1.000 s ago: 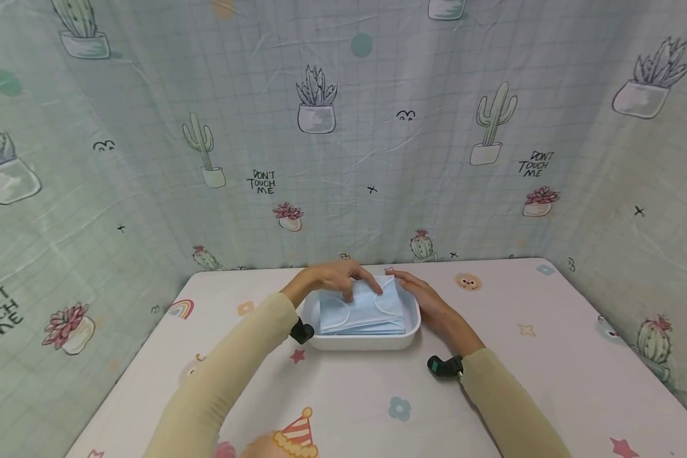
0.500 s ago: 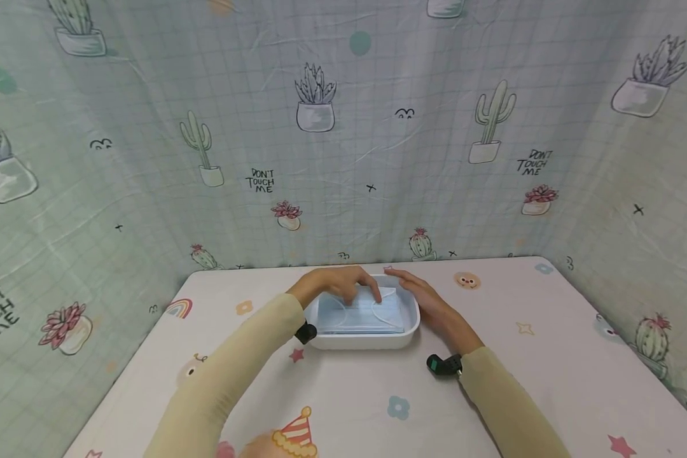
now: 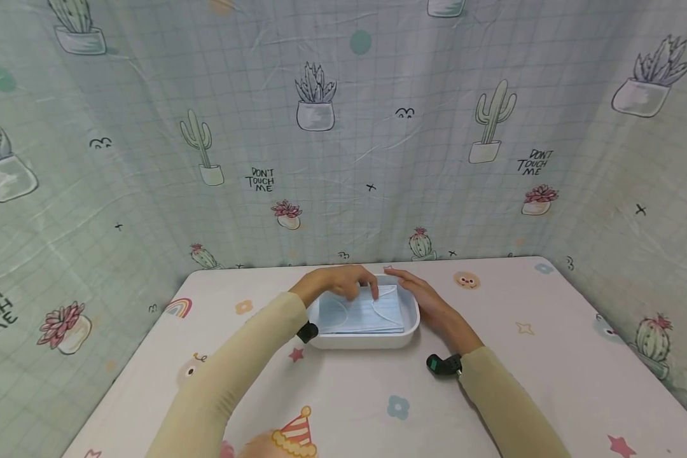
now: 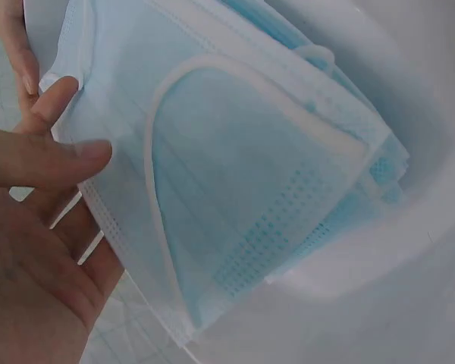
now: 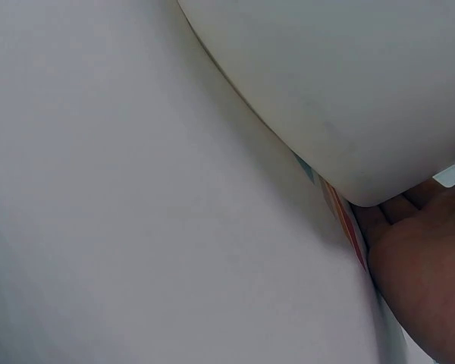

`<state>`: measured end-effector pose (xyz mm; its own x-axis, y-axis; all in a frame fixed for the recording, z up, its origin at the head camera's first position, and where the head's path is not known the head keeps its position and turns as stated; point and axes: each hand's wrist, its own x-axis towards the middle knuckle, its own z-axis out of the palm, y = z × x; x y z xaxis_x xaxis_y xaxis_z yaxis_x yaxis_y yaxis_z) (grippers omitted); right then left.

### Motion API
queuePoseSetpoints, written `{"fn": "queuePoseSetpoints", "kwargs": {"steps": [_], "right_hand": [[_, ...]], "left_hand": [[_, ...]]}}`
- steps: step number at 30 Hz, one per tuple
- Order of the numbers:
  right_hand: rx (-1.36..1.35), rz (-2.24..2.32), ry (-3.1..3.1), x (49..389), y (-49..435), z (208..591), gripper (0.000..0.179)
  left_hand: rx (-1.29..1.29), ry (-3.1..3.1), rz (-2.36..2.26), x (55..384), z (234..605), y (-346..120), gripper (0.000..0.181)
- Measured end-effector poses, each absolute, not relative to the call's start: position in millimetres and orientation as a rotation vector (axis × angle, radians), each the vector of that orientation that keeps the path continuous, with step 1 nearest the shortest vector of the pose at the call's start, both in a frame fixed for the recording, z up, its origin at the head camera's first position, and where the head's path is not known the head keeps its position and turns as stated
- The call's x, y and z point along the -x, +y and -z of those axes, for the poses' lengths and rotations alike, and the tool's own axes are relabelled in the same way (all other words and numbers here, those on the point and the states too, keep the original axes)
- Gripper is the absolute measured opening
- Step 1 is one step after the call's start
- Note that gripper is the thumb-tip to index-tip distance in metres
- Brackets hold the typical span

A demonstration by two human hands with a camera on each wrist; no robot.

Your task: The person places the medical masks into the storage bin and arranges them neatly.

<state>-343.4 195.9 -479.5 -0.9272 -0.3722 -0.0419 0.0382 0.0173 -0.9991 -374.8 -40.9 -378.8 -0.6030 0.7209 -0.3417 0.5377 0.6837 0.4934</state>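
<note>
Pale blue face masks (image 3: 359, 316) with white ear loops lie stacked in a white plastic tub (image 3: 362, 342) in the middle of the head view. My left hand (image 3: 342, 280) reaches over the far left side of the tub. In the left wrist view its thumb lies on the top mask (image 4: 212, 167), with fingers behind the mask's edge, pinching it. My right hand (image 3: 432, 306) rests against the tub's right side, fingers stretched along the far rim. The right wrist view shows that hand (image 5: 428, 258) beside the tub's outer wall (image 5: 349, 91), its fingertips hidden.
The white table (image 3: 469, 407) is printed with coloured drawings. A cactus-print cloth (image 3: 372, 146) hangs behind it and along both sides. Dark devices sit on the left wrist (image 3: 307, 331) and right wrist (image 3: 444, 364).
The top mask's far edge has come down, lying lower in the tub than one second ago. My left index finger has bent more and shifted slightly left. The right hand stays put.
</note>
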Motion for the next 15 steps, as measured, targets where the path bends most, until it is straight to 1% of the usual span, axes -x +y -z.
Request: {"fn": "queuePoseSetpoints", "kwargs": {"steps": [9, 15], "right_hand": [[0.381, 1.993, 2.000, 343, 196, 480, 0.047], [0.385, 2.006, 1.984, 343, 195, 480, 0.048]], "left_hand": [[-0.897, 2.476, -0.552, 380, 386, -47, 0.036], [-0.931, 2.506, -0.571, 383, 390, -50, 0.033]]}}
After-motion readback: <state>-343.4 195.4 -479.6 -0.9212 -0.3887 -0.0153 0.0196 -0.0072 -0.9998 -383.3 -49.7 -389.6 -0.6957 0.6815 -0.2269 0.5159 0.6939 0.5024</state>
